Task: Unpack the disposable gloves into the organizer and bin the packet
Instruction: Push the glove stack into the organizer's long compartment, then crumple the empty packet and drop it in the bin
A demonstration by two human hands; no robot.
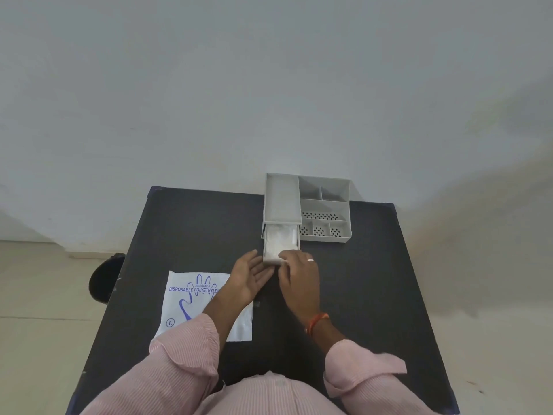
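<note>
A grey plastic organizer [324,205] stands at the table's far edge, its drawer [269,258] pulled out toward me. A white stack of disposable gloves [279,239] lies inside the drawer. My right hand [299,277] rests on the drawer's front right corner, fingertips touching the gloves. My left hand [251,275] is flat and open, palm turned inward, beside the drawer's front left corner. The flat white packet [191,301], printed with a blue hand and "DISPOSABLE POLYETHYLENE", lies on the table at the left, partly under my left forearm.
The black table [374,280] fills the middle of the view, against a pale wall. A round black bin [104,277] sits on the floor by the table's left edge. The organizer's open compartments at the right hold nothing I can see.
</note>
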